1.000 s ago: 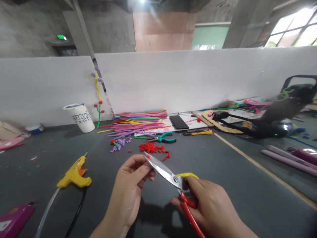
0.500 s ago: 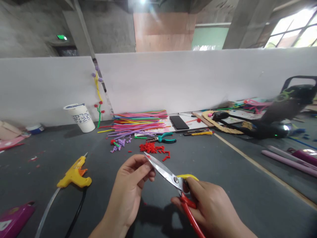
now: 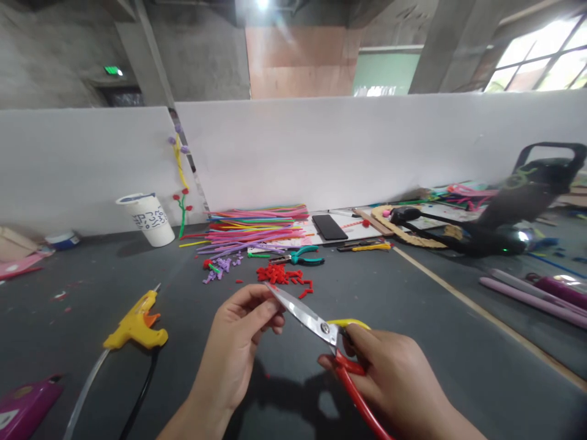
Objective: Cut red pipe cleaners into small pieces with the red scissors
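Note:
My right hand [image 3: 389, 382] grips the red and yellow handles of a pair of scissors [image 3: 300, 313], whose closed steel blades point up and left. My left hand [image 3: 238, 348] is pinched at the blade tips, thumb and fingers pressed together; what it holds is too small to make out. Both hands hover low over the dark grey table [image 3: 435, 342]. Just beyond the blades lies a heap of short red pipe-cleaner pieces [image 3: 280, 275].
A yellow glue gun [image 3: 135, 324] with its cable lies at the left. Further back are a bundle of coloured pipe cleaners [image 3: 257, 229], teal pliers [image 3: 298, 256], purple cut pieces [image 3: 221, 266], a white paper cup [image 3: 147, 218], a black phone [image 3: 326, 226] and a white partition [image 3: 321, 146].
Both hands and the scissors stay nearly in place; the view has tilted slightly. A tiny red bit now lies on the table below the hands.

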Available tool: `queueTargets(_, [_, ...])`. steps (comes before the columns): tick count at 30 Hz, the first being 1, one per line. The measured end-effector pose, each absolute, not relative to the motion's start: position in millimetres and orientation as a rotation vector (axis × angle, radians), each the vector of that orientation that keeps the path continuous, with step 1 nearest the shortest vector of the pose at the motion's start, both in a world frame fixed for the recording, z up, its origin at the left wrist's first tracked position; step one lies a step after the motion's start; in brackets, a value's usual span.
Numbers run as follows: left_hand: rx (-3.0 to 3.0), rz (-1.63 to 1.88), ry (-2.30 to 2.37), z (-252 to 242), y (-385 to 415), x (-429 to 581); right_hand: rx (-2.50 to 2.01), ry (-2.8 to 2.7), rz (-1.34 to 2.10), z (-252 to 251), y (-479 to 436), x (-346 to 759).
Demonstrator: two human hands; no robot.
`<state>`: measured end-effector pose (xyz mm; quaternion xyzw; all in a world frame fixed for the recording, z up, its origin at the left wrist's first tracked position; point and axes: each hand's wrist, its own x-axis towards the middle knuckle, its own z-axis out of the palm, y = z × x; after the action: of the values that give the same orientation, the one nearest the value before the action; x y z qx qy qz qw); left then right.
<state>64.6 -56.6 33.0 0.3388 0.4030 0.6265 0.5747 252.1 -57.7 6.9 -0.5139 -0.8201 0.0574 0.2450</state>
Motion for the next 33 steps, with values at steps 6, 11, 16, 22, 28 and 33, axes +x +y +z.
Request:
queueTargets(6, [0.775,1.070,0.851,31,-61,73,-1.394,-1.796,1.081,22,-47,243])
queueTargets(11, [0.790,0.857,0.805,28,-63,78,-1.131,-1.479,1.528,31,-42,234])
queueTargets(16, [0.838,0.785,0.847,25,-62,77,-1.144,-1.520,1.596,34,-42,230])
queueTargets(22, [0.911,0.863,0.979,23,-60,78,-1.209,-1.649,1.466,30,-43,230])
queueTargets(28, [0.965,0.875,1.065,27,-62,84,-1.202,-1.682,1.380,31,-45,231])
queueTargets(33, [1.014,0.924,1.164,27,-64,88,-1.212,-1.733,1.288,28,-43,229])
